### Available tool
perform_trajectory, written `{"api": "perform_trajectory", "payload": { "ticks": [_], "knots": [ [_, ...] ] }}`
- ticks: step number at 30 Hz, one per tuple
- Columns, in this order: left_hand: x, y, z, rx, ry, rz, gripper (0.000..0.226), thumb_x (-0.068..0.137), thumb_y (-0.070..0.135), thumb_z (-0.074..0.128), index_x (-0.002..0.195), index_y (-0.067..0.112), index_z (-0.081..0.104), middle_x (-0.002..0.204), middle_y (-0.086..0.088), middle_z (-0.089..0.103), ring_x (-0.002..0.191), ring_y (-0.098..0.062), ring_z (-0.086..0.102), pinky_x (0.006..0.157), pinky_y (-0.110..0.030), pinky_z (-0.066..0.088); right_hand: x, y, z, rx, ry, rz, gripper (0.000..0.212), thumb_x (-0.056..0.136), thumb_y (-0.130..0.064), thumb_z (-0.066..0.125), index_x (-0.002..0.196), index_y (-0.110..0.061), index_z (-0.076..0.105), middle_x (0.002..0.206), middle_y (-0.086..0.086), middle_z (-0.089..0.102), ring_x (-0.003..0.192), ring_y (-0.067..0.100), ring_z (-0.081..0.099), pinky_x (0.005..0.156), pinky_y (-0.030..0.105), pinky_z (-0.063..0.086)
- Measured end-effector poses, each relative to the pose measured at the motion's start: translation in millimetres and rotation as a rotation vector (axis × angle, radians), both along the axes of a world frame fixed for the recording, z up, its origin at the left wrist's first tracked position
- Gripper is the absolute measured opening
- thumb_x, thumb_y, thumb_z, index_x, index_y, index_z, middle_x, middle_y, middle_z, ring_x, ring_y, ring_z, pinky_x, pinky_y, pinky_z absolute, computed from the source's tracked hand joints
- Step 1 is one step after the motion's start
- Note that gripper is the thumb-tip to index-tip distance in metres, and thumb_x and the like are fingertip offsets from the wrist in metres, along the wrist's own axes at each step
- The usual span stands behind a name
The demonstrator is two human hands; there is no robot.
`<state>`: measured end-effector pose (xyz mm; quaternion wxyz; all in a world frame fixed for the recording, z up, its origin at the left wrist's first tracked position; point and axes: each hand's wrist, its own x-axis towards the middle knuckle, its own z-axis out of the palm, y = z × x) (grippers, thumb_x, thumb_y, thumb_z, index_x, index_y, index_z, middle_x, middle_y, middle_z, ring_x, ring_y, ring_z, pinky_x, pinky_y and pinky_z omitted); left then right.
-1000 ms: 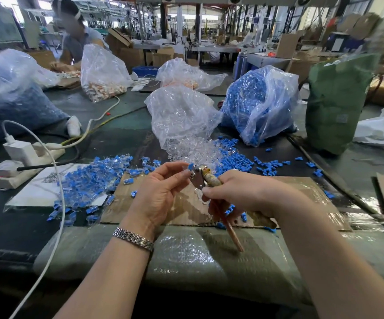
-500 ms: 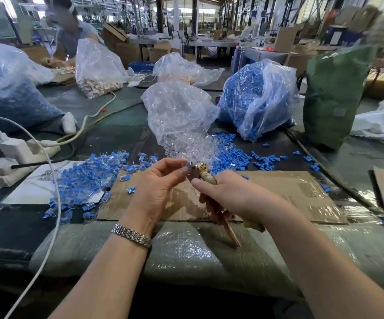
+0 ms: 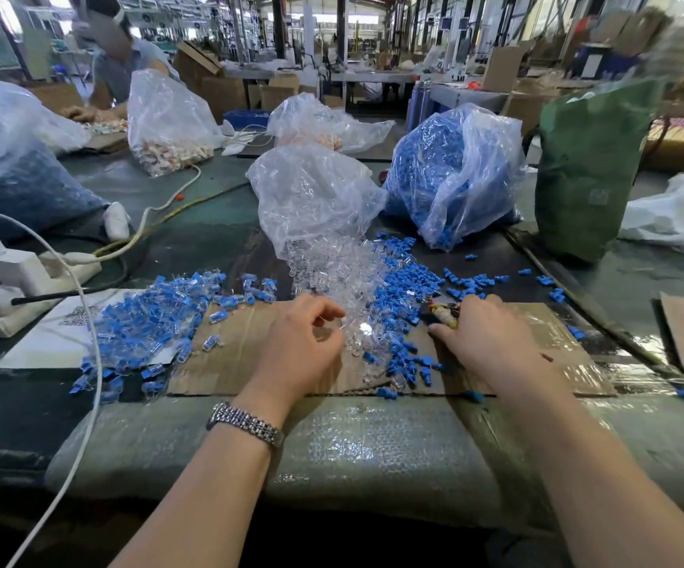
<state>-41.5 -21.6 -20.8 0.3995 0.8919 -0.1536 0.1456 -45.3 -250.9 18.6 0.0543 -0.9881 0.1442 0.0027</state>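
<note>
Tool in right hand, left hand at caps

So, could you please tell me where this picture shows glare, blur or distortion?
Head view: the wide lens bends the padded table edge; the top right, above the green bag, is smeared with blur; glare sits on the wrapped cardboard and the clear bag; the left hand, right hand and tool look sharp.
</note>
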Motion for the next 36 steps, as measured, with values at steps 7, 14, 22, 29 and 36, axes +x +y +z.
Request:
{"api": "perform_trajectory", "payload": {
  "ticks": [7, 14, 22, 29, 36],
  "knots": [
    [4.0, -1.7, -6.2, 0.15, 0.012, 0.031, 0.009, 0.093, 0.025, 0.07, 0.101, 0.028, 0.067, 0.099, 0.013, 0.063, 0.097, -0.004, 0.058, 0.087, -0.018, 0.05, -0.9, 2.4, -2.7, -0.016, 0.013, 0.014, 0.063, 0.093, -0.064, 0.052, 0.129, -0.013, 0.052, 0.134, 0.017, 0.049, 0.127, 0.035, 0.043, 0.103, 0.053, 0.043],
    [-0.9, -3.3, -0.9, 0.037, 0.002, 0.09, 0.016, 0.094, 0.014, 0.069, 0.105, 0.024, 0.063, 0.091, 0.013, 0.064, 0.08, 0.002, 0.059, 0.064, -0.005, 0.047, -16.2, -0.4, 13.7, 0.129, -0.126, 0.208, 0.027, 0.091, -0.045, 0.07, 0.111, -0.027, 0.065, 0.114, -0.002, 0.062, 0.106, 0.018, 0.057, 0.092, 0.043, 0.051],
    [-6.0, 5.3, 6.7, -0.429, 0.248, 0.036, 0.017, 0.093, 0.014, 0.069, 0.098, 0.029, 0.075, 0.087, 0.001, 0.075, 0.076, -0.006, 0.071, 0.069, -0.022, 0.06, -17.6, 19.4, 11.1, 0.07, 0.043, 0.358, 0.007, 0.092, -0.027, 0.072, 0.09, -0.021, 0.07, 0.103, 0.0, 0.066, 0.093, 0.021, 0.065, 0.087, 0.043, 0.057],
    [-5.0, 12.4, 13.2, -1.046, 0.577, -0.27, 0.032, 0.081, 0.012, 0.074, 0.111, 0.001, 0.07, 0.104, -0.02, 0.073, 0.09, -0.026, 0.072, 0.078, -0.029, 0.061, -15.1, 27.5, 22.6, 0.726, -0.32, 0.438, 0.012, 0.082, -0.026, 0.083, 0.079, -0.03, 0.073, 0.075, -0.014, 0.073, 0.072, -0.001, 0.067, 0.066, 0.011, 0.048],
    [-7.5, 10.7, 15.5, -1.042, 0.595, -0.346, 0.026, 0.089, 0.014, 0.068, 0.111, 0.0, 0.071, 0.101, -0.021, 0.074, 0.082, -0.022, 0.072, 0.073, -0.026, 0.061, -12.5, 48.6, 28.2, 0.745, -0.462, 0.63, 0.017, 0.086, -0.008, 0.077, 0.096, -0.022, 0.079, 0.083, -0.015, 0.07, 0.078, -0.004, 0.064, 0.079, 0.011, 0.049]
  ]
}}
